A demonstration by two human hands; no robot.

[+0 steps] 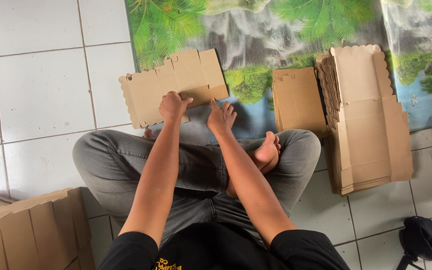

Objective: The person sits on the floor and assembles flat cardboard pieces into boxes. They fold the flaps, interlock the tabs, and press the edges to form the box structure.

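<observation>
1. Two hands work one flat box blank [176, 85] lying on the mat [256, 35], just beyond the crossed legs.
2. Left hand [172, 106] is curled on its near edge, seemingly pinching a flap; right hand [220, 118] rests open beside it, fingers spread.
3. Folding looks barely begun: the blank lies nearly flat, brown, scallop-edged at left.
4. Flat stacks [366, 120] wait right; folded boxes [31, 230] stand near left.

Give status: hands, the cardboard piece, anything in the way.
Left hand pressing down on flat cardboard blank, fingers curled. Right hand open, fingertips at blank's folded flap. Blank lies flat on printed mat. Nothing in the way; stack of blanks off to the right.
</observation>
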